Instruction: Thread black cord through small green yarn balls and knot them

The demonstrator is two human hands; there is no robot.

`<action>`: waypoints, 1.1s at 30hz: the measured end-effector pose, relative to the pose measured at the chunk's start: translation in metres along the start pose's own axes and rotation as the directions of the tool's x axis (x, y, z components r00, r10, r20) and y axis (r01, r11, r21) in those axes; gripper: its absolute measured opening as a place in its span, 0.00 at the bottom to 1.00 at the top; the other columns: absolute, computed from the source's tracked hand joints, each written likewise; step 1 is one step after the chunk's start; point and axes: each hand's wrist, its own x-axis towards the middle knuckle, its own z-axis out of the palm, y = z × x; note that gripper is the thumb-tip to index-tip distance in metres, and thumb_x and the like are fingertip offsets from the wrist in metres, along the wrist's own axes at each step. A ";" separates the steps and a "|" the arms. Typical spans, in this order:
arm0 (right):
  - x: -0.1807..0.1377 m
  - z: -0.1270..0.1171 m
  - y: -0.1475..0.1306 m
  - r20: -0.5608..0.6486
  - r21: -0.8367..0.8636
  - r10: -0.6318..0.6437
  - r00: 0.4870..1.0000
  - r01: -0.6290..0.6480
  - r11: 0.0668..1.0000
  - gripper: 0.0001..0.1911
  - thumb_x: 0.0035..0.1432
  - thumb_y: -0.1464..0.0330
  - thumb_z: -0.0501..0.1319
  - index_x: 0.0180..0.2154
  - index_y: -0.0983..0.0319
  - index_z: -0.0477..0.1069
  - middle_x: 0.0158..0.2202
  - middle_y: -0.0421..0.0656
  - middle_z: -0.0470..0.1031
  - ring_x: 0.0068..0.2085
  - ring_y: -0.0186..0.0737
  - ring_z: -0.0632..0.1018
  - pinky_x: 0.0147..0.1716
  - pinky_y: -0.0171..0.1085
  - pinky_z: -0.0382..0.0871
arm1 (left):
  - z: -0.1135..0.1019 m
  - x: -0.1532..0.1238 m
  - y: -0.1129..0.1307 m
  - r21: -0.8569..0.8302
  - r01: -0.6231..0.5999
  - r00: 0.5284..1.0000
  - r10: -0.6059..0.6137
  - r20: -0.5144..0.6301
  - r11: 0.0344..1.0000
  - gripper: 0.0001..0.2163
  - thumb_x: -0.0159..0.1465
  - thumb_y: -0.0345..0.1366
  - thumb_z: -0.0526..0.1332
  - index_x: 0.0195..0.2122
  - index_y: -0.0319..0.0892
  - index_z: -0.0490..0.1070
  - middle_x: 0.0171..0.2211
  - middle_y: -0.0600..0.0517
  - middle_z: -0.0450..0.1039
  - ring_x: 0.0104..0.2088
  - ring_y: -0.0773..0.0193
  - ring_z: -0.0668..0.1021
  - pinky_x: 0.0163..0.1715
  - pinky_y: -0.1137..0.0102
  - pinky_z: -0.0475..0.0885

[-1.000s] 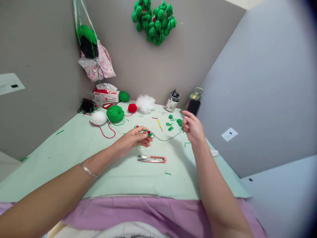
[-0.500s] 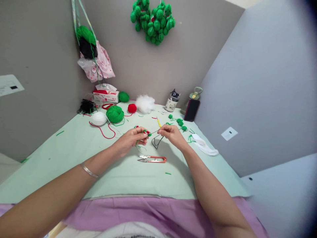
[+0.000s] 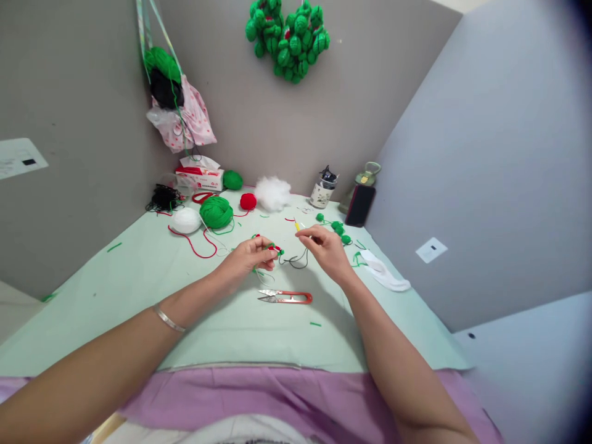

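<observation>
My left hand (image 3: 254,253) pinches a small red and green crocheted piece (image 3: 276,250) with fingers and thumb. A slack length of black yarn (image 3: 296,265) runs from it in loops toward my right hand (image 3: 324,246). The right fingers are closed in a pinch, their tips against or just in front of a yellow-handled tool (image 3: 297,226); what lies between them is too small to make out. Below the hands rest thread snips (image 3: 289,298) with orange handles, blades pointing left.
Green (image 3: 216,212), white (image 3: 185,220) and red (image 3: 248,201) yarn balls sit back left, near white stuffing (image 3: 272,193). Small green balls (image 3: 337,227), a phone (image 3: 360,206) and a white cloth strip (image 3: 383,271) are at the right. Green crocheted pieces (image 3: 289,43) hang on the wall.
My right hand has moved slightly up and away, over part of the yellow-handled tool. The black yarn, taut before, now hangs slack. My left hand keeps hold of the crocheted piece.
</observation>
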 end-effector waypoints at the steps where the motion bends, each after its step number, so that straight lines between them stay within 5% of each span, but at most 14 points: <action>1: -0.003 0.002 -0.009 0.012 0.044 -0.048 0.999 0.047 0.998 0.09 0.60 0.64 0.60 0.36 0.60 0.78 0.32 0.44 0.73 0.30 0.36 0.68 0.31 0.37 0.61 | 0.000 0.000 -0.001 0.014 0.001 1.000 -0.001 -0.004 1.000 0.13 0.54 0.41 0.69 0.34 0.40 0.70 0.27 0.54 0.71 0.28 0.68 0.74 0.34 0.69 0.69; 6: -0.014 0.015 -0.037 0.164 0.050 -0.168 0.972 0.162 0.986 0.08 0.61 0.63 0.61 0.38 0.57 0.78 0.32 0.42 0.70 0.28 0.34 0.66 0.31 0.37 0.62 | -0.002 0.000 -0.005 0.076 -0.024 0.999 0.022 0.023 0.997 0.13 0.56 0.42 0.67 0.36 0.40 0.70 0.28 0.54 0.72 0.29 0.67 0.75 0.35 0.69 0.68; 11: -0.015 0.021 -0.036 0.168 -0.001 -0.140 0.976 0.143 0.990 0.07 0.62 0.65 0.59 0.34 0.60 0.74 0.30 0.41 0.68 0.28 0.34 0.66 0.30 0.36 0.60 | -0.001 0.000 -0.005 0.097 -0.017 0.999 0.013 0.047 0.995 0.13 0.55 0.42 0.68 0.35 0.40 0.70 0.27 0.54 0.72 0.28 0.67 0.75 0.34 0.69 0.69; 15: -0.009 0.014 -0.028 0.021 0.104 -0.088 0.996 0.085 0.991 0.08 0.61 0.66 0.58 0.31 0.60 0.71 0.29 0.41 0.66 0.30 0.36 0.67 0.31 0.36 0.61 | 0.002 0.000 -0.004 0.078 0.002 1.000 -0.004 0.024 0.997 0.13 0.54 0.41 0.69 0.34 0.40 0.69 0.27 0.54 0.72 0.27 0.67 0.74 0.33 0.69 0.70; 18: -0.002 0.006 -0.016 -0.192 0.027 -0.034 0.981 0.040 0.999 0.06 0.59 0.69 0.57 0.35 0.61 0.73 0.33 0.43 0.69 0.31 0.36 0.67 0.33 0.37 0.62 | 0.003 0.000 -0.003 0.027 0.015 1.000 -0.015 0.014 1.000 0.13 0.53 0.40 0.69 0.33 0.39 0.69 0.27 0.54 0.71 0.27 0.69 0.74 0.33 0.70 0.70; 20: 0.000 0.003 -0.010 -0.229 -0.022 -0.004 0.974 -0.001 1.000 0.10 0.57 0.69 0.57 0.40 0.61 0.74 0.36 0.44 0.71 0.30 0.36 0.67 0.34 0.38 0.62 | 0.002 -0.001 -0.002 -0.010 0.022 1.000 -0.022 0.006 1.000 0.13 0.53 0.40 0.69 0.34 0.39 0.69 0.28 0.54 0.71 0.27 0.69 0.74 0.33 0.70 0.69; 23: 0.000 0.004 -0.010 0.006 0.126 0.124 0.992 -0.124 0.984 0.10 0.56 0.65 0.60 0.36 0.62 0.77 0.33 0.43 0.74 0.30 0.36 0.68 0.33 0.38 0.61 | 0.000 -0.001 -0.001 -0.045 0.040 0.999 -0.040 0.000 0.998 0.14 0.54 0.41 0.69 0.36 0.40 0.69 0.31 0.54 0.72 0.28 0.69 0.74 0.33 0.70 0.69; 26: -0.004 0.012 -0.019 0.259 0.296 0.204 0.944 -0.279 0.914 0.12 0.53 0.61 0.64 0.33 0.63 0.78 0.28 0.41 0.74 0.29 0.34 0.67 0.30 0.36 0.60 | -0.002 -0.002 0.000 -0.065 0.041 0.999 -0.040 0.019 0.997 0.13 0.56 0.41 0.68 0.36 0.40 0.68 0.32 0.53 0.73 0.29 0.69 0.74 0.34 0.70 0.68; 33: -0.006 0.018 -0.023 0.354 0.452 0.260 0.898 -0.408 0.793 0.13 0.46 0.61 0.69 0.32 0.64 0.78 0.24 0.37 0.70 0.27 0.30 0.63 0.28 0.34 0.56 | -0.001 -0.003 0.002 -0.008 -0.015 0.998 0.016 0.059 1.000 0.12 0.57 0.41 0.67 0.34 0.40 0.68 0.32 0.54 0.70 0.30 0.69 0.74 0.35 0.71 0.67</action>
